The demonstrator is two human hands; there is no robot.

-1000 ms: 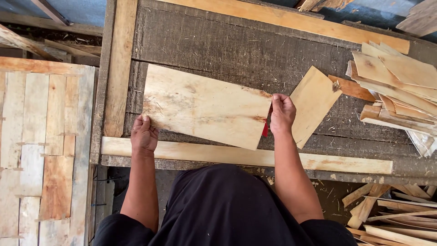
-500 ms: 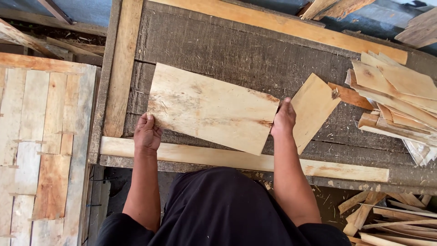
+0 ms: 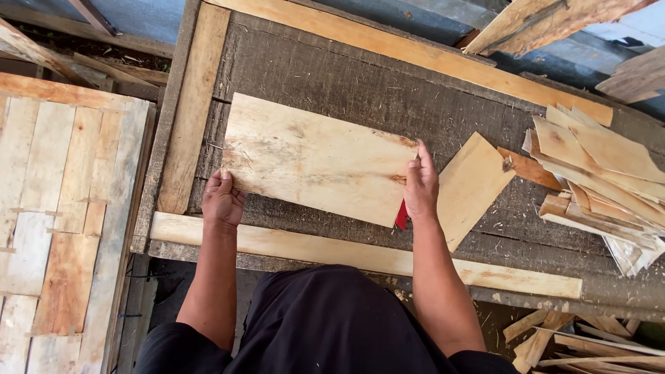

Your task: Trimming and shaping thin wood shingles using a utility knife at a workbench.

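Seen from the head camera, a person held a pale wooden board (image 3: 315, 159) flat on a dark, rough workbench (image 3: 332, 76), its long axis running left to right and sloping slightly down toward the right. The left hand (image 3: 222, 201) curled around the board's near left corner, fingers closed on its edge. The right hand (image 3: 420, 183) lay flat and extended against the board's right end, with a small red object (image 3: 402, 216) just beneath it. Both hands were equally near. A smaller wood piece (image 3: 471, 187) lay just beside the right hand; stacked offcuts (image 3: 603, 180) sat farther right.
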